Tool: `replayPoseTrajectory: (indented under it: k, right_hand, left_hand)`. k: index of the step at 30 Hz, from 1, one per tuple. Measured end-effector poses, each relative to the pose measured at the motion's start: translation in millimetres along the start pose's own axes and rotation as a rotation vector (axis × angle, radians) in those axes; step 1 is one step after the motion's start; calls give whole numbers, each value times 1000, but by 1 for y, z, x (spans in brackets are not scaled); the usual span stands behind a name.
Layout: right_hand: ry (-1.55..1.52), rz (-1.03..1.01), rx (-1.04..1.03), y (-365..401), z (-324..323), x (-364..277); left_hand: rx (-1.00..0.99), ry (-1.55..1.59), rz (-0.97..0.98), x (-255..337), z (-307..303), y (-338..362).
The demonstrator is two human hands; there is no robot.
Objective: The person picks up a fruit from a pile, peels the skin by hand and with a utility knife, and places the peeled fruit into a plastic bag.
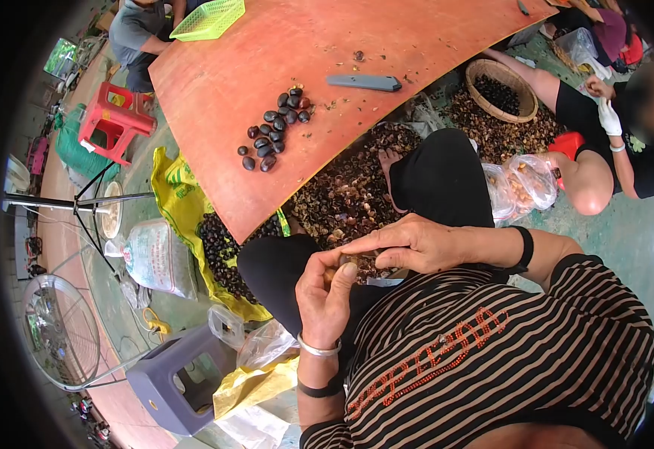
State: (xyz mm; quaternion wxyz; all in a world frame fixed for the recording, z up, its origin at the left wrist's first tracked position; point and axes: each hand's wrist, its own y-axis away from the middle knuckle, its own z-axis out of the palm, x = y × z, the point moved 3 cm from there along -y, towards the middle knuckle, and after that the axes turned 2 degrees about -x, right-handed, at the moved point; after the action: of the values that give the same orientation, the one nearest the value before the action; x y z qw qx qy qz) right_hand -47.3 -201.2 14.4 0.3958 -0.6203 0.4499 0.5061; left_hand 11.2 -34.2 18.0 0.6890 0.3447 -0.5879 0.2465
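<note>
My left hand, with a silver bracelet at the wrist, is closed in a pinch around a small brownish thing, mostly hidden by the fingers; its kind is not clear. Over it reaches my right hand, a black band at its wrist, with fingers pressed together and the tips meeting the left fingers. What the right fingers grip, if anything, is hidden. Beneath both hands lies a heap of brown shells. Dark, glossy nuts sit in a loose group on the orange board ahead.
A grey bar-shaped tool and a green basket rest on the board. At left are a yellow sack with dark nuts, a red stool and a purple stool. A gloved co-worker sits right, near a round basket.
</note>
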Motion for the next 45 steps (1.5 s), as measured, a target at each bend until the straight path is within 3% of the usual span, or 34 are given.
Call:
replayPoseTrajectory:
  k: [2,6,8,11,14,17,23,27,30,35,39,40,42,43,45]
  right_hand:
    - [76,-58,89,-2,3,6]
    - [-62,142,108,-2,20,22]
    - [-41,42,180,-3,26,43]
    - [80,138,391,4,8,101]
    - [-450,492,291,7,-11,44]
    - [-375,267,99,7,-2,5]
    - [-422,205,-65,2,16,-11]
    - [-354,235,-121,4,13,-13]
    - [-230,98,-47,5,16,-6]
    - [-275,102,6,8,23,4]
    - [-226,57,37,6,25,12]
    - [-27,-36,209,2,20,26]
    - [-194,481,173,10,-3,54]
    - [-317,541,226,12,4,51]
    - [-437,407,186,15,7,31]
  left_hand:
    - [15,-64,-40,-9,-5,-3]
    - [53,-77,-7,-23,-7,-3]
    - [91,-96,-71,-30,-9,0]
    - [-94,-9,23,-20,11,11]
    - [-18,161,3,-15,2,2]
    - [-19,190,56,-17,-4,-1]
    - [-37,90,173,-12,2,2]
    - [-55,116,133,-11,-1,6]
    - [3,218,167,-6,1,6]
    - [-7,-39,179,-6,-5,6]
    - [31,61,177,-8,0,10]
    - [-30,73,280,0,6,15]
    - [-145,149,415,16,13,20]
    - [-104,200,357,19,8,16]
    - [8,232,256,17,4,8]
